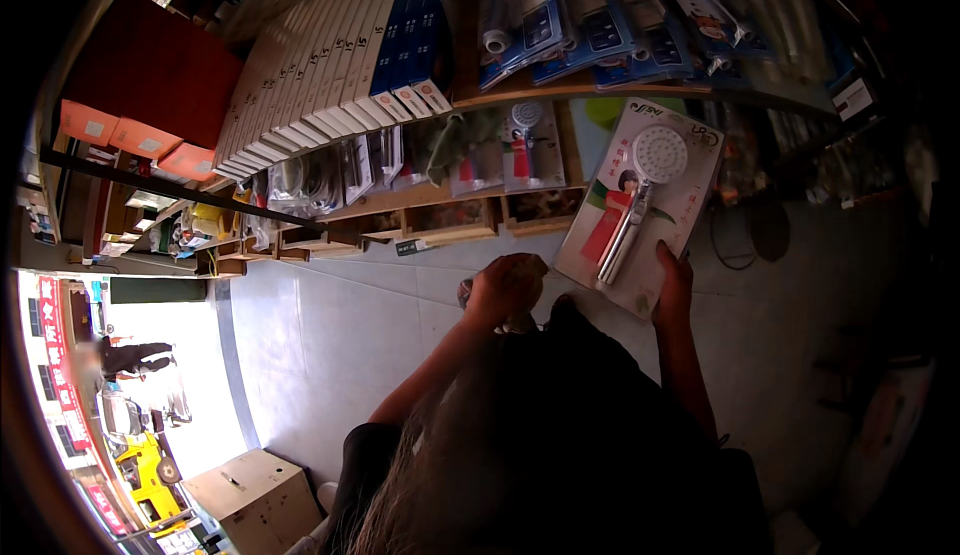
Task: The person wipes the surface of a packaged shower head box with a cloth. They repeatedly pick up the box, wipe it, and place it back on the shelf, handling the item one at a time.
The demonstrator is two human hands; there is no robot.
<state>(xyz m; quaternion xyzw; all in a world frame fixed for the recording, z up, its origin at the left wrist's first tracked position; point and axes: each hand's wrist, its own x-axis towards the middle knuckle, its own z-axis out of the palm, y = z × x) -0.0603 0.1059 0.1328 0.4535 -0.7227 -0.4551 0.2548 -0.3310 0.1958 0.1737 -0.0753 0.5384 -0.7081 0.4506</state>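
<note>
My right hand [673, 285] grips the lower right edge of a blister pack, its thumb on the printed front. Inside the pack [577, 244] sits a chrome hand shower [637, 195] with a round white spray face. The card is tilted, bears writing and a printed figure in red, and is held in front of the shelving. To the left of the pack is my left hand [504, 289], its fingers curled in above the floor. Shadow hides whether anything is inside that hand.
On the upper wooden shelf [517, 95] stand a row of white and blue boxes [330, 67], orange boxes [135, 135] and blue-backed packs [525, 30]. Below are another hand shower pack [532, 146], a crumpled cloth [445, 151] and wooden bins [450, 217]. A cabinet [255, 495] stands near the bright doorway; a person [135, 358] is outside.
</note>
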